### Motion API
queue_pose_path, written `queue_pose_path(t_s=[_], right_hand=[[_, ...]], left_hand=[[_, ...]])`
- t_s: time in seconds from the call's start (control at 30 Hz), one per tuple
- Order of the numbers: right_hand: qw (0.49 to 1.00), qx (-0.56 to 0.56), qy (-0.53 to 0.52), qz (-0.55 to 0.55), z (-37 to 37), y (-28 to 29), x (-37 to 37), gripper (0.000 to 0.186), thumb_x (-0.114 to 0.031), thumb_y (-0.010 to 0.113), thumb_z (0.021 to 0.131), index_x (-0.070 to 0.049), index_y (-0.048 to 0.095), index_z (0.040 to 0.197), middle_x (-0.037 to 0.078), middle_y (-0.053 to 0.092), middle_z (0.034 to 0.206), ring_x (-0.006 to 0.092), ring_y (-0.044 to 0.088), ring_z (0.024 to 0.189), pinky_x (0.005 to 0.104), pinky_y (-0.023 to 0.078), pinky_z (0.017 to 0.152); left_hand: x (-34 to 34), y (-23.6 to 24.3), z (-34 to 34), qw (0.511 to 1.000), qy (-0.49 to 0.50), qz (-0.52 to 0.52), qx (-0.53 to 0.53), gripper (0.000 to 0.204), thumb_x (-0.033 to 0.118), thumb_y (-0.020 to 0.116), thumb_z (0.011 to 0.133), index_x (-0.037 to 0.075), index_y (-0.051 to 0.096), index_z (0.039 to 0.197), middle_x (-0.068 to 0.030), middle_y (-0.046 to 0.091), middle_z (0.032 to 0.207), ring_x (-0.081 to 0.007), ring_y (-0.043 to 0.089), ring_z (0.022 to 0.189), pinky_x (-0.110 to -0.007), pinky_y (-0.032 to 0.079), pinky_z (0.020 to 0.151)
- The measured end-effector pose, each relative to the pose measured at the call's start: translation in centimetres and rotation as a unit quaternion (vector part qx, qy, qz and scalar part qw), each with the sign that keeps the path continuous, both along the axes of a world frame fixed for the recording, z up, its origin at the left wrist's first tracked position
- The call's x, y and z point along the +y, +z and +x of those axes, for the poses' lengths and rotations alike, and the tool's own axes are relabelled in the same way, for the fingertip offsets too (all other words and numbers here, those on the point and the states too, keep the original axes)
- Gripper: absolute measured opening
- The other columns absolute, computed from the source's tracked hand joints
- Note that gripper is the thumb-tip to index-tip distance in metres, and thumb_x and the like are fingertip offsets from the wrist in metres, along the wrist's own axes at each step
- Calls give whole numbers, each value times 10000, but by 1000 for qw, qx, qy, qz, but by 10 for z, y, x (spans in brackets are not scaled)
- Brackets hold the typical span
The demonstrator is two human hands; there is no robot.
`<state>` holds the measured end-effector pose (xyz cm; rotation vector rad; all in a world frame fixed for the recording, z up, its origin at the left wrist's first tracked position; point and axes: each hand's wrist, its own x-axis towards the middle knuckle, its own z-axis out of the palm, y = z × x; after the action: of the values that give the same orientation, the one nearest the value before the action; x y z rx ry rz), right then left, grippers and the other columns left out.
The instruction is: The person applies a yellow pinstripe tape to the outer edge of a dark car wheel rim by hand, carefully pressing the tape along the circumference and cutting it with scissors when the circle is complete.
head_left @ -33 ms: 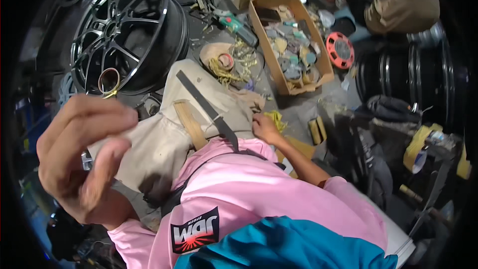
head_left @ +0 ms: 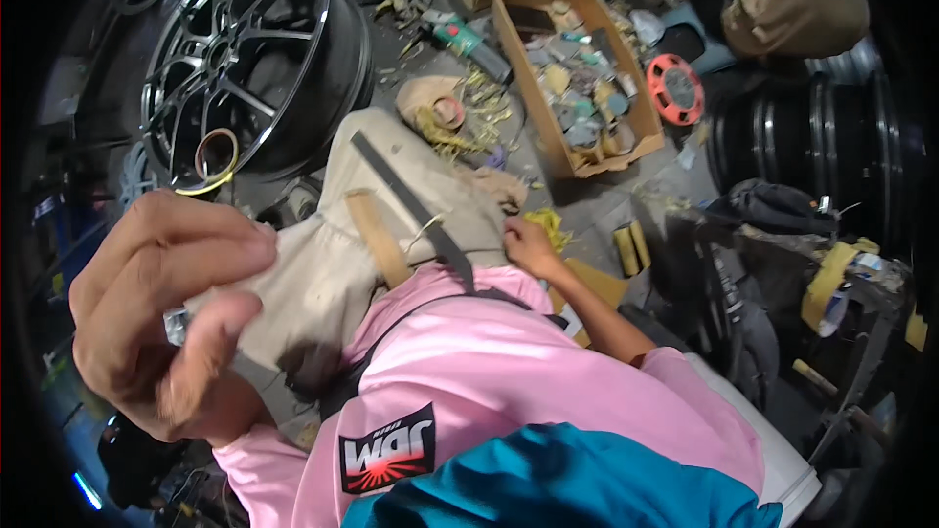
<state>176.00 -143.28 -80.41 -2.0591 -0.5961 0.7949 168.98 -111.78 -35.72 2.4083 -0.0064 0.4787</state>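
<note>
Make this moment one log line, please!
left hand: curled, thumb and fingertips apart | right hand: by beige trousers, grip unclear | near left: tape ring, wheel | ahead: cardboard box

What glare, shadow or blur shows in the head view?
Head view: glints streak the black wheel; head view: a blue-white light strip glares lower left; head view: the beige cloth is brightly lit, corners fall black; head view: left hand looks slightly soft.

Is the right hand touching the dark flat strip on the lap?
Apart: the head view shows beige cloth plainly between the right hand and the dark flat strip.
</note>
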Motion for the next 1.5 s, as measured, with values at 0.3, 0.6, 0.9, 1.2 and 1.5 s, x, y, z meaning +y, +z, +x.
queue_pose_path(t_s=[0.3, 0.6, 0.9, 1.2, 1.5], right_hand=[[989, 147, -4, 19, -26, 37, -46, 169, -117, 616, 980, 18, 636, 1079, 168, 691, 911, 252, 673, 807, 369, 525, 743], [900, 260, 330, -118, 65, 184, 16, 437, -366, 601, 1059, 23, 712, 893, 185, 747, 1000, 195, 717, 794, 337, 521, 693], [902, -83, 333, 262, 89, 240, 305, 198, -145, 772, 898, 6, 699, 1002, 92, 623, 874, 187, 630, 778, 315, 496, 706], [866, -364, 206, 274, 200, 222, 537, 186, -198, 751, 931, -37, 725, 1020, 140, 650, 956, 313, 654, 877, 428, 515, 785], [746, -616, 219, 125, 242, 179, 554, 434, -454, 561, 1053, -47, 701, 1001, 183, 672, 984, 413, 633, 972, 517, 490, 831]], left_hand=[[-50, 23, 13, 954, -285, -78, 48, 86, 160, 820, 855, 75, 815, 872, -90, 759, 842, -174, 718, 723, -269, 630, 686], [-22, -12, -33, 963, -160, -165, 138, 146, 40, 740, 883, -27, 750, 1012, -156, 717, 989, -306, 716, 849, -388, 600, 743], [125, -55, -115, 908, 305, -268, 101, 263, 197, 665, 1035, -43, 756, 980, -50, 739, 910, -108, 677, 854, -265, 560, 804], [270, -214, -190, 741, 496, -432, 136, 418, 396, 598, 1074, -6, 677, 1157, -74, 717, 975, -132, 696, 856, -295, 608, 805], [318, -264, -128, 681, 447, -552, 178, 408, 342, 562, 1081, -50, 652, 1152, -209, 734, 1011, -308, 752, 882, -415, 646, 785]])
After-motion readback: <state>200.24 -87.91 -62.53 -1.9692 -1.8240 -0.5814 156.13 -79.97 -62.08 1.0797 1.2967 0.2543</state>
